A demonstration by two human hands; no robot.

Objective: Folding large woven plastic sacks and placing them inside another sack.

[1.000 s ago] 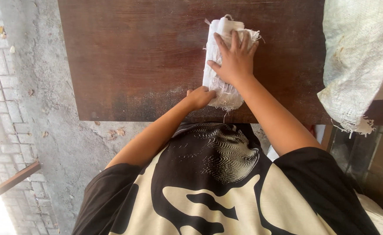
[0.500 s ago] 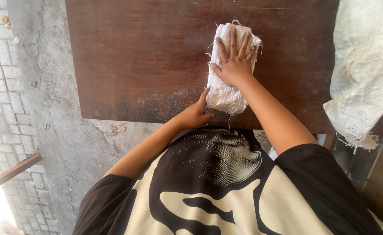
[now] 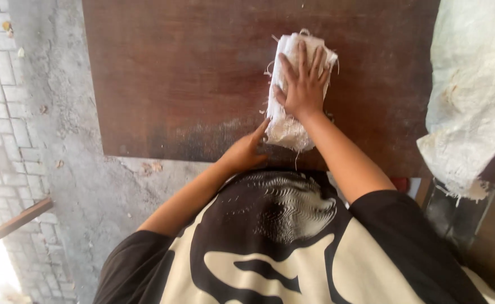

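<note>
Fingers (image 3: 301, 59) of the right hand (image 3: 302, 90) lay spread and flat on a folded white rag (image 3: 292, 118), pressing it down rather than gripping it, with the palm over its middle and the frayed ends showing beyond the fingertips and below the wrist. That rag sat on a dark brown board (image 3: 191, 73), toward its right half and reaching close to the near edge. Just beside the rag's lower end, the left hand (image 3: 246, 153) rested at the board's near edge with its fingers loosely bent over the rim and one pointing up toward the cloth; it held nothing. A pale dusty band ran along the near part of the board, left of the rag, while the surface further up looked darker and cleaner, so as a judgement the wiping seemed partly done, with the near strip and left side remaining. To the right, a white woven sack (image 3: 473, 95) hung over the board's edge, well apart from the hands. Left of the board lay a grey concrete floor (image 3: 67, 146), bordered by brick paving (image 3: 0, 112), with a thin wooden strip (image 3: 11, 225) crossing the lower left corner.
</note>
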